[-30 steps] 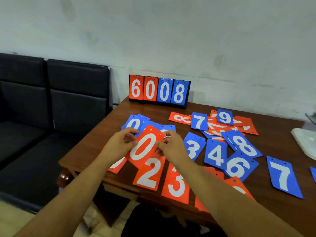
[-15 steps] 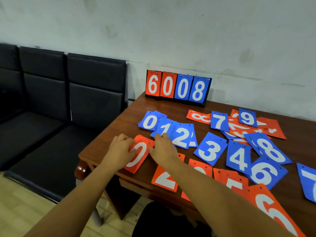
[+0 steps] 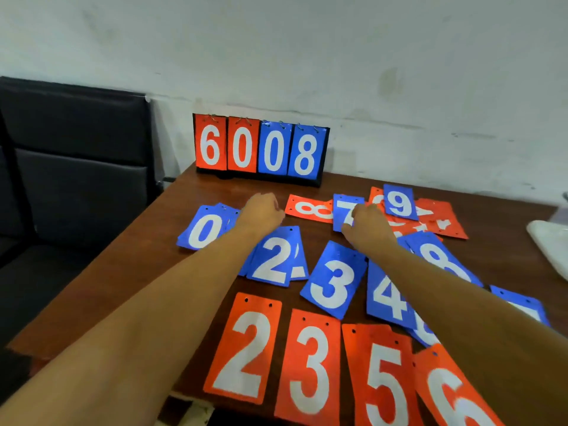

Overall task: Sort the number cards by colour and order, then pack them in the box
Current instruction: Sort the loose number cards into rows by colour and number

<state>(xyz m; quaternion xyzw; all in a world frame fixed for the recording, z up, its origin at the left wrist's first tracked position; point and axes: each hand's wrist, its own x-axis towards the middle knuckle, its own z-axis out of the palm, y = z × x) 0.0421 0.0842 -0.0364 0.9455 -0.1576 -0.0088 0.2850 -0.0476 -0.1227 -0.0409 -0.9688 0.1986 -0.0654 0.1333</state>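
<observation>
A pale, scuffed wall (image 3: 338, 56) fills the view beyond your left hand (image 3: 262, 210) and right hand (image 3: 365, 222). The brown wooden table (image 3: 138, 287) lies under both of them. A black padded seat (image 3: 76, 167) stands well off to the left of your left arm (image 3: 153, 318).

Straight beyond your left hand, a scoreboard (image 3: 261, 149) stands upright by the wall, reading red 6, red 0, blue 0, blue 8. Well to the right of your right hand, a white object (image 3: 550, 244) sits at the table's edge.

Closest to you, behind both hands, runs a red row. The red 2 (image 3: 246, 352), red 3 (image 3: 310, 367) and red 5 (image 3: 384, 382) lie between your arms. The red 6 (image 3: 455, 395) is partly under your right arm (image 3: 461, 302).

Between that row and your hands lie the blue cards:
- The blue 0 (image 3: 203, 230) is just left of your left wrist.
- The blue 2 (image 3: 275, 259) is just behind your left hand, overlapping another blue card.
- The tilted blue 3 (image 3: 335, 281) lies between your arms.
- The blue 4 (image 3: 385, 295) and blue 8 (image 3: 439, 259) are partly covered by your right arm.

A sideways red 8 (image 3: 310, 209) lies between your two hands. Just right of your right hand, the blue 9 (image 3: 399, 202) tops a red heap (image 3: 436, 219).

Your left hand shows its back with the fingers curled under, and you cannot tell whether it holds anything. Your right hand lies across the blue 7 (image 3: 344, 207), its fingertips at the heap's edge. It is too blurred to tell whether it pinches the card or only rests on it.
</observation>
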